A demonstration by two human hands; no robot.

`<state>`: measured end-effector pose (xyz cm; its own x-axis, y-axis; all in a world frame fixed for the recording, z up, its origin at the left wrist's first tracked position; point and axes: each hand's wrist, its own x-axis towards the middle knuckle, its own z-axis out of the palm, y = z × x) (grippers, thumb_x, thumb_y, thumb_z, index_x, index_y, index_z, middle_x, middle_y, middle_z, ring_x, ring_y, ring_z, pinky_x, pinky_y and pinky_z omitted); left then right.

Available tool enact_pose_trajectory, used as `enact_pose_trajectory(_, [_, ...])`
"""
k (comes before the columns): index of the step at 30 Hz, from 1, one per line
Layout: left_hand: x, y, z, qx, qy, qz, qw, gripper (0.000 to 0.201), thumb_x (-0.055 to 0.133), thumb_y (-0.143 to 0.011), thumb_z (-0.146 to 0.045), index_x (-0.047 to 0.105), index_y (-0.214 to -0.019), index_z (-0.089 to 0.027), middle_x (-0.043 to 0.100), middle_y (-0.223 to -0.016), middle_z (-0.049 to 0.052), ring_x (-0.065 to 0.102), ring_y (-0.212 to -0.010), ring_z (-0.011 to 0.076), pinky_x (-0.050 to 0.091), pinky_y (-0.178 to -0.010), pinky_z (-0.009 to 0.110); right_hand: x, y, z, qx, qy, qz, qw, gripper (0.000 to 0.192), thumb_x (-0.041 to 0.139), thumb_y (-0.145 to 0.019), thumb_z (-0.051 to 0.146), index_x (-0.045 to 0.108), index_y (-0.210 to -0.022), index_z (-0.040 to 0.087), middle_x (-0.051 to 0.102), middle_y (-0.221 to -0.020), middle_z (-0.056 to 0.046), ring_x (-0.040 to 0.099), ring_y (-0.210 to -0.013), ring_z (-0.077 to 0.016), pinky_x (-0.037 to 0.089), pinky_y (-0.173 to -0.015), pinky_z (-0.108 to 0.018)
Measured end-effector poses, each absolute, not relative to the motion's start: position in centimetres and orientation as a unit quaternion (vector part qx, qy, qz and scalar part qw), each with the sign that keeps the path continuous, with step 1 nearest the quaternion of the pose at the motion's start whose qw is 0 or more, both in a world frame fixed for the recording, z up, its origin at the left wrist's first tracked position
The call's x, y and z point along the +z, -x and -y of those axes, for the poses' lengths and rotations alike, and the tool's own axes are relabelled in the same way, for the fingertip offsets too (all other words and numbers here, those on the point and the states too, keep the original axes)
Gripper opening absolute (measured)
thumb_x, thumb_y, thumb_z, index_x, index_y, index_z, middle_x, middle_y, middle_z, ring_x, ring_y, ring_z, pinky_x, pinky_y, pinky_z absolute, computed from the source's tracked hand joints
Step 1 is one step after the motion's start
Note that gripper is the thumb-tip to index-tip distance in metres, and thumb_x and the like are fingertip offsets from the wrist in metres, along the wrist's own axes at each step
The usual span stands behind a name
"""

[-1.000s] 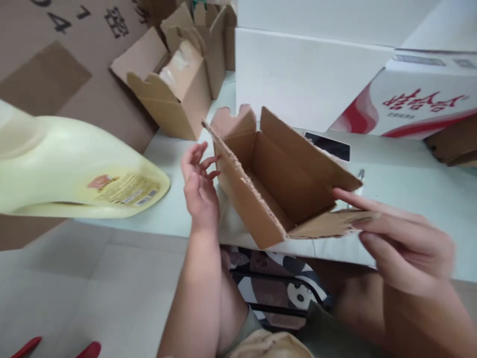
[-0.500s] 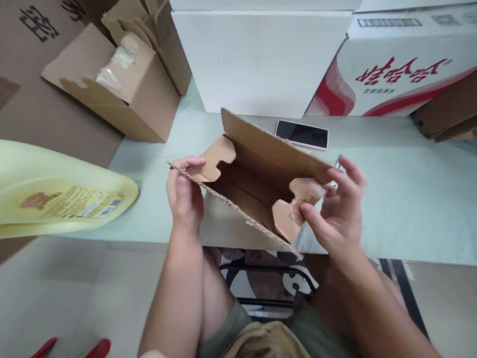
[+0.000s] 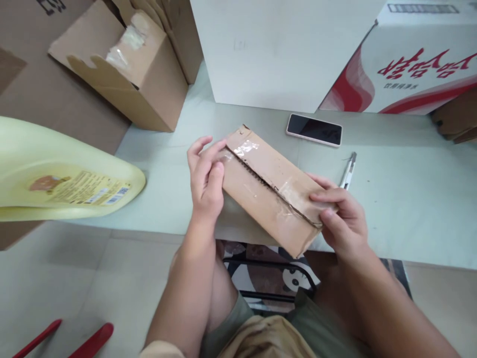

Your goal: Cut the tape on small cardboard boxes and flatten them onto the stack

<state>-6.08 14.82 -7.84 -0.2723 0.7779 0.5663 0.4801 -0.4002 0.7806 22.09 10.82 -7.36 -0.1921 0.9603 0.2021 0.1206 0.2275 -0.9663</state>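
Observation:
A small brown cardboard box lies closed at the near edge of the pale green table, its two top flaps meeting along a seam with bits of clear tape on them. My left hand presses on the box's left end, fingers over the flap. At the right end my right hand grips the box, thumb on top. The box overhangs the table edge above my lap.
A phone and a small utility knife lie just behind the box. An open carton stands at back left, white cartons and a red-printed one behind. A pale yellow jug lies at left.
The box stood open with its flaps up; both hands have folded the flaps down and now hold it closed. The camera has tilted down and shifted.

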Motion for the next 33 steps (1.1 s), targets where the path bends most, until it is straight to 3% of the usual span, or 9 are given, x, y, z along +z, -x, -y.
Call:
enact_pose_trajectory(3, [-7.8,6.0,-14.4,0.573,-0.612,-0.538,0.084,0.061,0.051,-0.095,-0.074,0.077,-0.124,-0.026,0.052,-0.150,0.012,0.051,-0.143,0.0355,0.035,-0.128,0.056,-7.4,-22.0,-11.0,0.445,0.416,0.639,0.470,0.029,0.067,-0.098,0.056,0.072,-0.103,0.027,0.066,-0.146,-0.010,0.062,-0.138,-0.0322,0.053,-0.111,-0.053])
enact_pose_trajectory(6, [-7.8,5.6,-14.1,0.578,-0.642,-0.501,0.050,0.063,0.051,-0.094,-0.075,0.078,-0.124,-0.027,0.048,-0.156,0.011,0.048,-0.146,0.0379,0.032,-0.130,0.056,-7.2,-21.8,-11.2,0.446,0.401,0.644,0.475,0.031,0.066,-0.098,0.058,0.072,-0.105,0.028,0.067,-0.145,-0.009,0.064,-0.135,-0.0313,0.054,-0.110,-0.051])
enact_pose_trajectory(10, [-7.3,4.7,-13.4,0.582,-0.677,-0.449,0.027,0.057,0.050,-0.098,-0.069,0.077,-0.129,-0.030,0.055,-0.151,0.010,0.051,-0.144,0.0363,0.032,-0.130,0.057,-6.8,-21.9,-11.1,0.443,0.408,0.648,0.466,0.049,0.059,-0.096,0.072,0.069,-0.110,0.027,0.066,-0.145,-0.012,0.063,-0.136,-0.0339,0.051,-0.113,-0.053])
enact_pose_trajectory(15, [-5.9,3.6,-12.5,0.590,-0.623,-0.506,0.090,0.069,0.056,-0.083,-0.087,0.080,-0.113,-0.030,0.064,-0.138,0.010,0.048,-0.146,0.0403,0.025,-0.132,0.062,-6.5,-22.6,-10.8,0.418,0.400,0.686,0.440,0.051,0.054,-0.098,0.072,0.066,-0.118,0.027,0.066,-0.144,-0.013,0.062,-0.136,-0.0331,0.049,-0.116,-0.052])
enact_pose_trajectory(18, [-5.4,2.9,-12.1,0.561,-0.633,-0.523,0.107,0.058,0.064,-0.080,-0.083,0.082,-0.099,-0.031,0.069,-0.131,0.009,0.045,-0.148,0.0431,0.021,-0.131,0.064,-6.5,-22.7,-10.7,0.412,0.390,0.698,0.437,0.050,0.053,-0.100,0.071,0.065,-0.120,0.027,0.065,-0.145,-0.012,0.061,-0.137,-0.0325,0.049,-0.116,-0.052])
enact_pose_trajectory(21, [-5.4,2.5,-11.8,0.520,-0.660,-0.533,0.096,0.044,0.069,-0.082,-0.071,0.083,-0.097,-0.031,0.072,-0.126,0.009,0.045,-0.147,0.0450,0.020,-0.130,0.067,-6.5,-22.5,-10.7,0.412,0.373,0.703,0.444,0.043,0.054,-0.101,0.065,0.064,-0.119,0.027,0.064,-0.145,-0.012,0.061,-0.136,-0.0310,0.049,-0.115,-0.050])
enact_pose_trajectory(24, [-5.4,2.5,-11.5,0.497,-0.685,-0.526,0.084,0.038,0.068,-0.085,-0.061,0.084,-0.104,-0.033,0.075,-0.122,0.008,0.050,-0.142,0.0432,0.021,-0.128,0.066,-6.6,-22.2,-10.7,0.413,0.375,0.698,0.449,0.043,0.056,-0.101,0.064,0.060,-0.123,0.028,0.063,-0.144,-0.012,0.061,-0.136,-0.0304,0.050,-0.115,-0.049])
enact_pose_trajectory(29, [-5.7,3.5,-11.5,0.500,-0.674,-0.537,0.085,0.036,0.069,-0.085,-0.062,0.085,-0.104,-0.036,0.077,-0.116,0.007,0.056,-0.135,0.0397,0.016,-0.131,0.064,-7.7,-22.0,-11.0,0.458,0.407,0.657,0.440,0.077,0.048,-0.093,0.084,0.042,-0.146,0.030,0.061,-0.146,-0.015,0.062,-0.136,-0.0325,0.054,-0.112,-0.050])
enact_pose_trajectory(33, [-5.8,6.0,-11.5,0.530,-0.658,-0.528,0.088,0.040,0.063,-0.091,-0.064,0.086,-0.108,-0.035,0.078,-0.124,0.005,0.059,-0.131,0.0354,0.028,-0.129,0.058,-9.2,-22.2,-11.4,0.493,0.408,0.618,0.456,0.068,0.043,-0.100,0.077,0.047,-0.146,0.027,0.061,-0.149,-0.014,0.060,-0.140,-0.0303,0.049,-0.119,-0.050])
